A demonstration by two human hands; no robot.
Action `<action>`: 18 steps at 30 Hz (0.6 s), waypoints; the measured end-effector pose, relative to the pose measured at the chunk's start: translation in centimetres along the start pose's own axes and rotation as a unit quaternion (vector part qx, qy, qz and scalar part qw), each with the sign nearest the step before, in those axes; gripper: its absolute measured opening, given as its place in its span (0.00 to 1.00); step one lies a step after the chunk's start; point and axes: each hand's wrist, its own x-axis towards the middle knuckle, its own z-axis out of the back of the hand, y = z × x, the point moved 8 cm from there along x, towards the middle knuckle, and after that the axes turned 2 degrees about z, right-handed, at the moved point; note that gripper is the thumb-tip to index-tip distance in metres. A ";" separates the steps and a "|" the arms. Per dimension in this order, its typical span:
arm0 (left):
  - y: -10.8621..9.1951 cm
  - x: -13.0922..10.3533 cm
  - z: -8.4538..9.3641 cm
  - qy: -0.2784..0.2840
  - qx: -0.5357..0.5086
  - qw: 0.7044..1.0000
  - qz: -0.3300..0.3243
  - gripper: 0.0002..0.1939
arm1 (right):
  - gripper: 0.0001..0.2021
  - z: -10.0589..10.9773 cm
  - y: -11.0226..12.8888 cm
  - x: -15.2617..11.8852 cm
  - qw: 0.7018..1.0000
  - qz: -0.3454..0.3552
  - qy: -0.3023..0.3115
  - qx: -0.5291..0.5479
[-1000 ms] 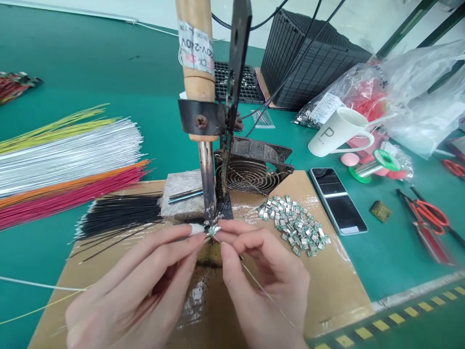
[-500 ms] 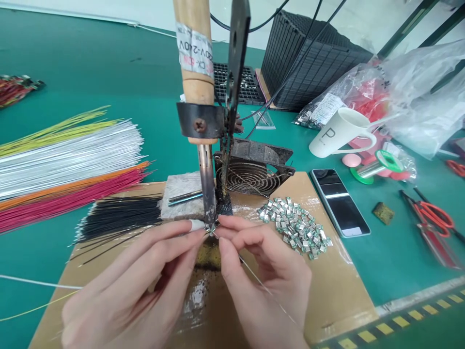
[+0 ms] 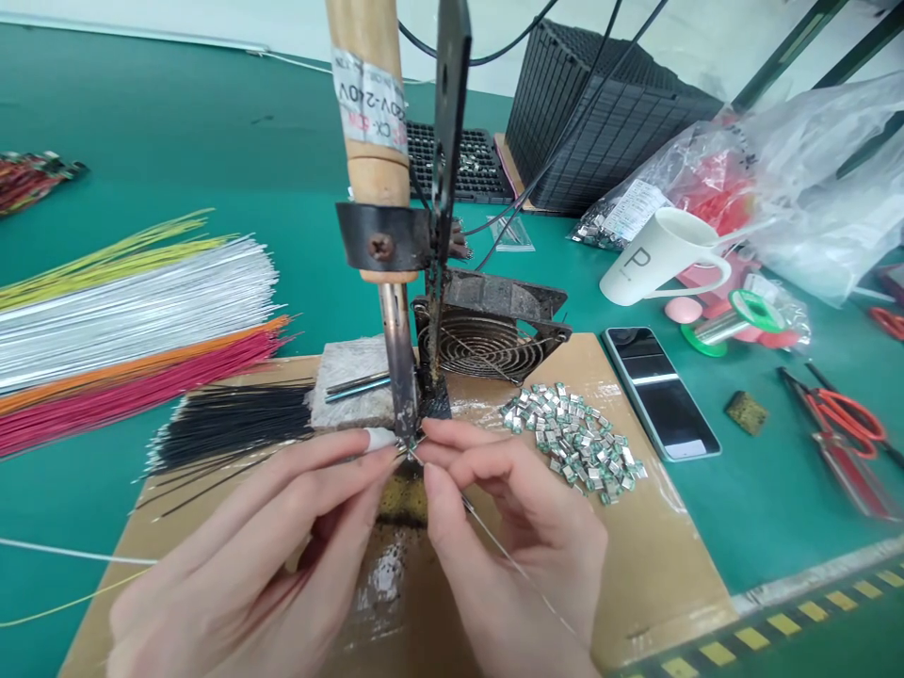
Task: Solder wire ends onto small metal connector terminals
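Pinching part point(image 3: 411, 451) and wire point(image 3: 519, 568), both hands point(image 3: 261, 546) flank open cardboard point(image 3: 395, 617).

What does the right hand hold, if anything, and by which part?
The right hand holds a thin silver wire near its end, below the soldering iron's dark metal tip.

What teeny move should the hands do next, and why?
I think both the left hand and right hand should hold quite still. They have the tiny part right at the soldering iron's tip, with the thin wire in the right hand. Fingertips look very near that tip, and it might be hot.
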 end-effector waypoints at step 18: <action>-0.5 0.3 -0.2 0.016 -0.019 0.999 -0.030 0.06 | 0.09 -0.1 -0.1 0.0 1.000 -0.012 0.016 -0.012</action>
